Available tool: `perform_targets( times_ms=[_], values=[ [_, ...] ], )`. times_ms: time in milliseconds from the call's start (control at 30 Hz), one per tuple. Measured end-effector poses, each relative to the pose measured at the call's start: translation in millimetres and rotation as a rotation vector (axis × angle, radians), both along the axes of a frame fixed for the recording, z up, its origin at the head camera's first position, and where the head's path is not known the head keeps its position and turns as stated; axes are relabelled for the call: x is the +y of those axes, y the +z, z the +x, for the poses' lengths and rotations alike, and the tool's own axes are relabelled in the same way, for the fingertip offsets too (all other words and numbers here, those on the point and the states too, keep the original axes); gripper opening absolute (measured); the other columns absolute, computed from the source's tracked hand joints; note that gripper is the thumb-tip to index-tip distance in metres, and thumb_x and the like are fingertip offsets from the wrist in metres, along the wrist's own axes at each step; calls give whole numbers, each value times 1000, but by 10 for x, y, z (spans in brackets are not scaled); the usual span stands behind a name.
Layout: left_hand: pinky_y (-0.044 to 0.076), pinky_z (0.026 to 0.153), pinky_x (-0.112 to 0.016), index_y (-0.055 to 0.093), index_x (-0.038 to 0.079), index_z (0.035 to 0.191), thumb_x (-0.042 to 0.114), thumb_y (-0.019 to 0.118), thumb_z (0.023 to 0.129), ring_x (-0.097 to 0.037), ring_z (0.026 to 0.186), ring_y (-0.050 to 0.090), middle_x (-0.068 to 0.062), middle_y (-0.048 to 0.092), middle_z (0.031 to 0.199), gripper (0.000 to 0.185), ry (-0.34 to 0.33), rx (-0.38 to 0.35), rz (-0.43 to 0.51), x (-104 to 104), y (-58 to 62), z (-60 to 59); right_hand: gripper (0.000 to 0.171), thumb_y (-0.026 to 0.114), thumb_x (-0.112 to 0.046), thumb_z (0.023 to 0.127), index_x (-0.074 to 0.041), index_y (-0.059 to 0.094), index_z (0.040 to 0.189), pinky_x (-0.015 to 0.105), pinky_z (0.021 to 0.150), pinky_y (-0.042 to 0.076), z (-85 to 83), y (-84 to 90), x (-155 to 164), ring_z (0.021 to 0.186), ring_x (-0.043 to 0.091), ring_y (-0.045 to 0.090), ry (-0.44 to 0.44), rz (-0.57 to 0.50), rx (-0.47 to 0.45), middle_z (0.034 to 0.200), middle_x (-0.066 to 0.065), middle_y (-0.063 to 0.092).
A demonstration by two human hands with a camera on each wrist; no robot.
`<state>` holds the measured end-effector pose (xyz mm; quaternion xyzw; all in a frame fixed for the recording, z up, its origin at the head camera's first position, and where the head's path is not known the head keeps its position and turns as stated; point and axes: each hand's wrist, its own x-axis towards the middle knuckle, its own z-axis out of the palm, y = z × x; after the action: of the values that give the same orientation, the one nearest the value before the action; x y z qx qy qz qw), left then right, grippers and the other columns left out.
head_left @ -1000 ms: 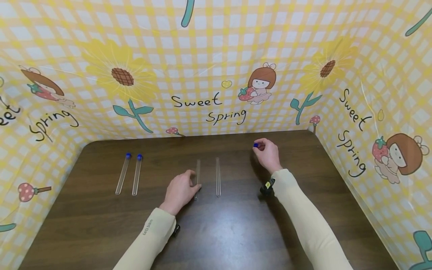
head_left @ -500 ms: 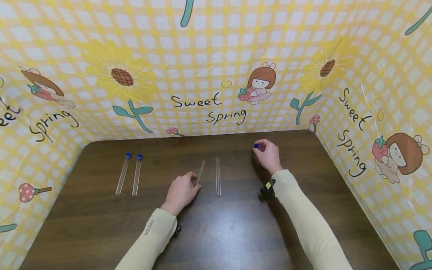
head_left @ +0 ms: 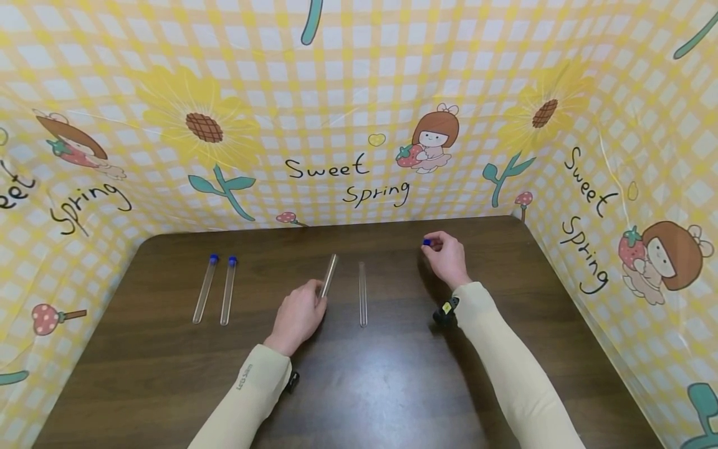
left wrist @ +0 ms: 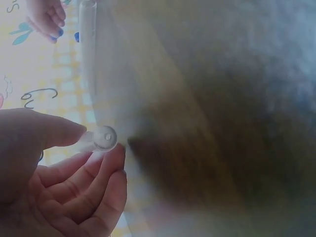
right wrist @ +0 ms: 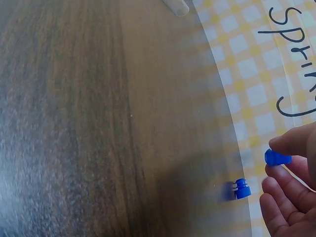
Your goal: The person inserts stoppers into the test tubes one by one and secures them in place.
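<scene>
My left hand (head_left: pixel 298 315) pinches a clear test tube (head_left: pixel 330 274) between thumb and fingers, its upper end leaning away and slightly right. In the left wrist view the tube's rounded end (left wrist: pixel 105 138) points at the camera. Farther right, my right hand (head_left: pixel 445 259) holds a small blue stopper (right wrist: pixel 279 158) between thumb and fingertip, above the table's back part. A second blue stopper (right wrist: pixel 242 188) lies on the table below that hand; the hand hides it in the head view. Another uncapped test tube (head_left: pixel 362 294) lies between the hands.
Two test tubes with blue stoppers, one (head_left: pixel 205 292) beside the other (head_left: pixel 227 293), lie at the left of the dark wooden table (head_left: pixel 359 393). A yellow checked cloth (head_left: pixel 336 112) with printed flowers and lettering encloses the back and sides.
The left hand has picked the test tube up from the table and tilted its far end up and to the right. The right hand stays nearly still with its stopper.
</scene>
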<state>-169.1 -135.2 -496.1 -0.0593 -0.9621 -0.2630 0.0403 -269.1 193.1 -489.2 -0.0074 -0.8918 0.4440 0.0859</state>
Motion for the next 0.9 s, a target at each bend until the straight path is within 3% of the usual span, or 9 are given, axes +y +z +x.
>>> perform_targets(
  times_ms=[533, 900],
  values=[
    [47, 54, -34, 64, 3, 122, 8, 67, 87, -18, 62, 55, -2, 61, 82, 36, 18, -59, 6, 1, 81, -24, 23, 73, -16, 96, -4, 71, 115, 43, 83, 51, -10, 13, -8, 93, 28, 62, -3, -28, -26, 103, 13, 67],
    [46, 57, -35, 67, 8, 116, 9, 72, 86, -18, 67, 55, -2, 59, 82, 30, 0, -49, 9, 13, 120, -11, 23, 74, -17, 96, -4, 71, 114, 44, 84, 51, 3, 29, -18, 94, 28, 64, -3, -33, -18, 104, 13, 68]
  ],
)
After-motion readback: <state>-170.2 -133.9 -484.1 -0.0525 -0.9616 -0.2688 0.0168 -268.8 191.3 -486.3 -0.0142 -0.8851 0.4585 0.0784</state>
